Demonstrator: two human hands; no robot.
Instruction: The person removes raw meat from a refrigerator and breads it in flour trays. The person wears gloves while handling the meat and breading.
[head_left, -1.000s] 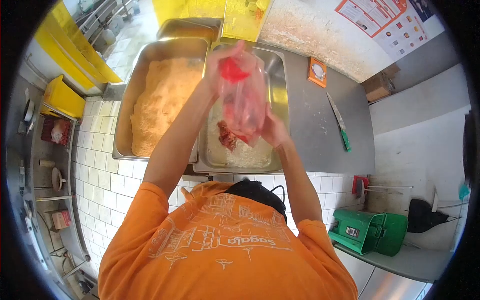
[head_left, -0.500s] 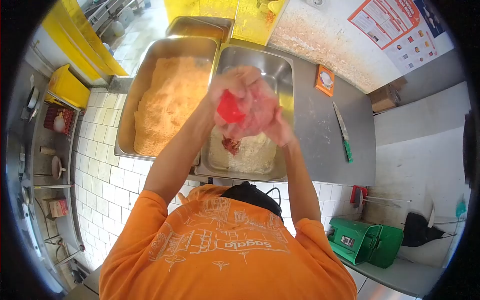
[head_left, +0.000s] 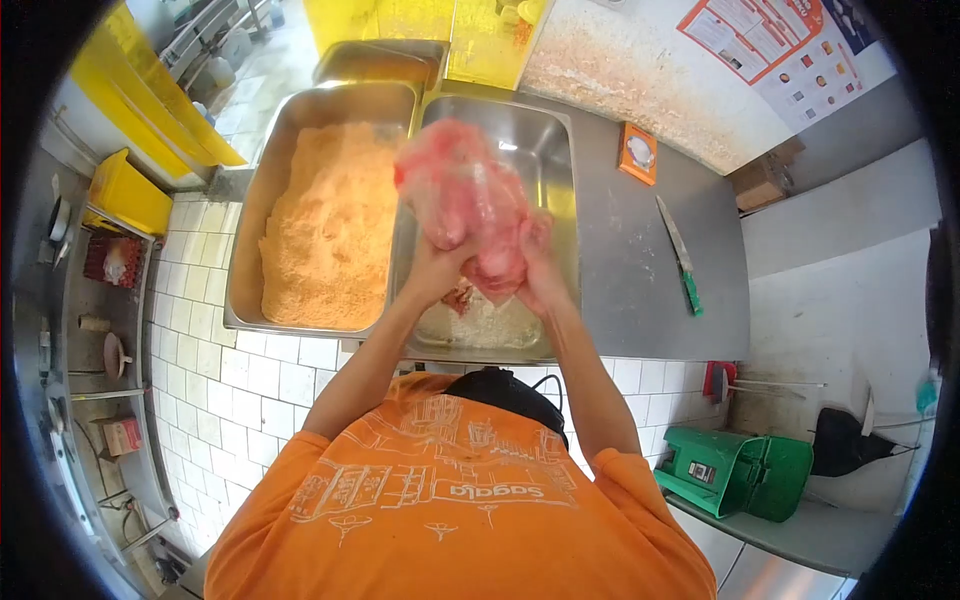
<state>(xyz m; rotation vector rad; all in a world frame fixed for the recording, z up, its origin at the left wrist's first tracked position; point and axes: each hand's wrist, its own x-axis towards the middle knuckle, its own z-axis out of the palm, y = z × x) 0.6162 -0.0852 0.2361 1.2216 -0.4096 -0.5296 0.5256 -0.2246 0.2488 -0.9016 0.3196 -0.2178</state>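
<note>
My left hand (head_left: 437,272) and my right hand (head_left: 541,268) grip the near end of a pinkish, see-through plastic bag (head_left: 462,190) with red patches, one hand on each side. Motion blurs the bag, and its contents are hard to make out. It is held above a deep steel pan (head_left: 540,135), its far end tilted up to the left. Pale, grainy-looking stuff (head_left: 490,328) lies in the pan's near part, with a dark red clump (head_left: 459,298) on it, partly hidden below my hands.
Left of the pan stands a larger steel pan (head_left: 243,235) of orange powder or crumbs (head_left: 330,230). On the grey counter (head_left: 625,270) to the right lie a green-handled knife (head_left: 680,255) and an orange box (head_left: 637,155). A green bin (head_left: 735,472) sits lower right.
The bag has swung up and leftward, its far end now raised. My left hand has come down from the bag's top to its near end. The camera view has shifted slightly.
</note>
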